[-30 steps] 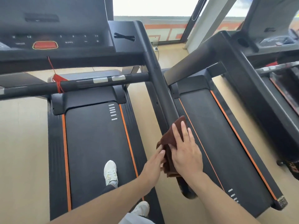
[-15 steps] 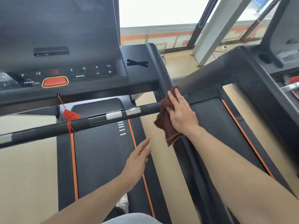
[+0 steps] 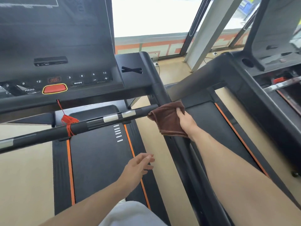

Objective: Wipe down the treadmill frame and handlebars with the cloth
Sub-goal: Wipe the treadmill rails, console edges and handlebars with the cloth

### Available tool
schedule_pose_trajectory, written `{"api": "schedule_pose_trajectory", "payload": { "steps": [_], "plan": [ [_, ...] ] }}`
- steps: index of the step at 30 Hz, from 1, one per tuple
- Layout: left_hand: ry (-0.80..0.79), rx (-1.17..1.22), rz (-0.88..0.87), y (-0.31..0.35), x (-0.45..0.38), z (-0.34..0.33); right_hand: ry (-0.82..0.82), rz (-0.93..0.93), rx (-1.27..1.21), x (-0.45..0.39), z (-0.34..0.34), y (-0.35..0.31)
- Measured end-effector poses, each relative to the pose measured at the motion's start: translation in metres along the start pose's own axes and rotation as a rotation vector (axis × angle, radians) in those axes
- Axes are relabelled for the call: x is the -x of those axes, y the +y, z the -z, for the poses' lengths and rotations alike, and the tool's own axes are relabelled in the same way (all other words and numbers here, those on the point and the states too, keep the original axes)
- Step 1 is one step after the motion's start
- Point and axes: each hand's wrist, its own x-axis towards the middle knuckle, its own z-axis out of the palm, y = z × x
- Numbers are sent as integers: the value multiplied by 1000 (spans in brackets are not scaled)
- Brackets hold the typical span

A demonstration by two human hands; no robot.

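My right hand (image 3: 185, 119) grips a brown cloth (image 3: 166, 119) where the black front handlebar (image 3: 91, 123) meets the slanted side rail (image 3: 162, 95) of the treadmill frame. The cloth hangs over the joint and covers the bar's right end. Two silver pulse pads (image 3: 119, 115) sit on the bar just left of the cloth. My left hand (image 3: 138, 167) hovers with relaxed fingers above the belt's right edge, holding nothing. The console (image 3: 65, 79) with a red stop button (image 3: 54, 88) rises above the bar.
A red safety cord (image 3: 68, 121) is tied around the handlebar left of centre. A second treadmill (image 3: 244, 103) stands close on the right, its frame crossing behind my right hand. Beige floor shows between the two machines. Windows lie ahead.
My right hand slid the cloth up the side rail from low down to the handlebar joint. My left hand let go of the cloth and drifted left over the belt.
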Motion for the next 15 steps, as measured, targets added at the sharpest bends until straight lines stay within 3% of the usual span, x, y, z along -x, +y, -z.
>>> {"api": "schedule_pose_trajectory", "payload": {
  "steps": [15],
  "plan": [
    [-21,-57,34,-55,75,-138,-4,-182,-145,171,67,190]
  ]
}}
